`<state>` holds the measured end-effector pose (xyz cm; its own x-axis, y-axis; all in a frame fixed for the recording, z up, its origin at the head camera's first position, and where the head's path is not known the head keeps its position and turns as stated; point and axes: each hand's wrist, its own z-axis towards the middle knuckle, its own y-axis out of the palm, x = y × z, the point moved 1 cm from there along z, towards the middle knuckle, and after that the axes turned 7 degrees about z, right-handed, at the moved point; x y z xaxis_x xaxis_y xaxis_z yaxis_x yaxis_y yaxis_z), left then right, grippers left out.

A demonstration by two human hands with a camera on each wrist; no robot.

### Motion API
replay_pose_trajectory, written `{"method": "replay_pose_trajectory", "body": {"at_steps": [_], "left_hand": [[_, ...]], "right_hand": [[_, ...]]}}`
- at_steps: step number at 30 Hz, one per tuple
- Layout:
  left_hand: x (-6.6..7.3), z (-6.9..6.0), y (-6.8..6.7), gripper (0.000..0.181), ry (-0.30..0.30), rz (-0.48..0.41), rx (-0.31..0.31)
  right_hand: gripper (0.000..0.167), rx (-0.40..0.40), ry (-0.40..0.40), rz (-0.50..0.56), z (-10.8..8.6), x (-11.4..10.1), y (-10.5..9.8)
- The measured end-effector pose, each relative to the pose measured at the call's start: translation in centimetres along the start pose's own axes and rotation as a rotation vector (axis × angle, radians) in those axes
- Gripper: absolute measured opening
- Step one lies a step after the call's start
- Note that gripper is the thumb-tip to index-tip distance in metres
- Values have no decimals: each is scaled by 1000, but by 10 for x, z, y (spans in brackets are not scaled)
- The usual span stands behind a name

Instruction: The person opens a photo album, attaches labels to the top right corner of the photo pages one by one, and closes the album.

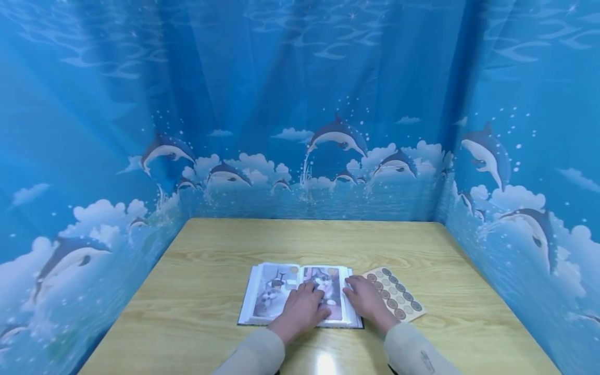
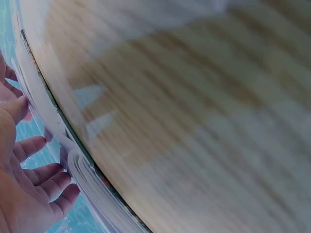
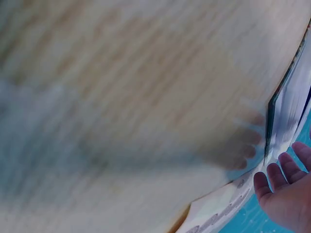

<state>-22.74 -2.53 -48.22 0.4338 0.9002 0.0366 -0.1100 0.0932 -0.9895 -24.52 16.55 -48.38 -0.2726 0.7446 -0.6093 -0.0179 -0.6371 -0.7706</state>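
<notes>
A: Surface and room?

B: Blue curtain point(image 1: 262, 78), dolphins and clouds, runs from left edge across the top to right edge. Pale wood-grain surface point(image 1: 187, 291) spans lower left to lower right; its far edge meets the curtain in view. Glare at bottom centre.

A: Things on it, left to right?

B: Photo album point(image 1: 300, 273), lying open, lower centre. Left photo point(image 1: 272, 299) and right photo point(image 1: 334, 299) both show a cat, each with a pale round spot near its upper right corner.

A: Left hand?

B: Left hand point(image 1: 302, 310) lies over the album's middle and right photo. Fingers loosely extended, gripping nothing. It hides the lower gutter and part of that photo. Left sleeve point(image 1: 258, 354) at bottom, left of centre.

A: Right?

B: Right hand point(image 1: 367, 299) at the album's right edge, fingers relaxed, slightly bent, nothing gripped. Page contact: can't tell. Then sheet of round discs point(image 1: 392, 294), lying angled, lower right of centre. Hand and wrist block its left side. Right sleeve point(image 1: 417, 349) below.
</notes>
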Motion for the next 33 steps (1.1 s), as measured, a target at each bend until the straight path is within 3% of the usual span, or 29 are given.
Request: {"method": "replay_pose_trajectory", "body": {"at_steps": [5, 10, 14, 24, 33], "left_hand": [[0, -4, 0, 54, 15, -16, 9], [-2, -7, 0, 81, 27, -50, -38], [-2, -6, 2, 91, 20, -74, -73], [-7, -7, 2, 86, 31, -138, -75], [-7, -9, -5, 79, 45, -141, -67]], "right_hand": [[33, 23, 3, 52, -5, 2, 2], [34, 24, 51, 35, -9, 4, 6], [35, 23, 92, 33, -11, 5, 8], [37, 24, 105, -1, -13, 4, 9], [41, 48, 88, -48, -14, 5, 13]]}}
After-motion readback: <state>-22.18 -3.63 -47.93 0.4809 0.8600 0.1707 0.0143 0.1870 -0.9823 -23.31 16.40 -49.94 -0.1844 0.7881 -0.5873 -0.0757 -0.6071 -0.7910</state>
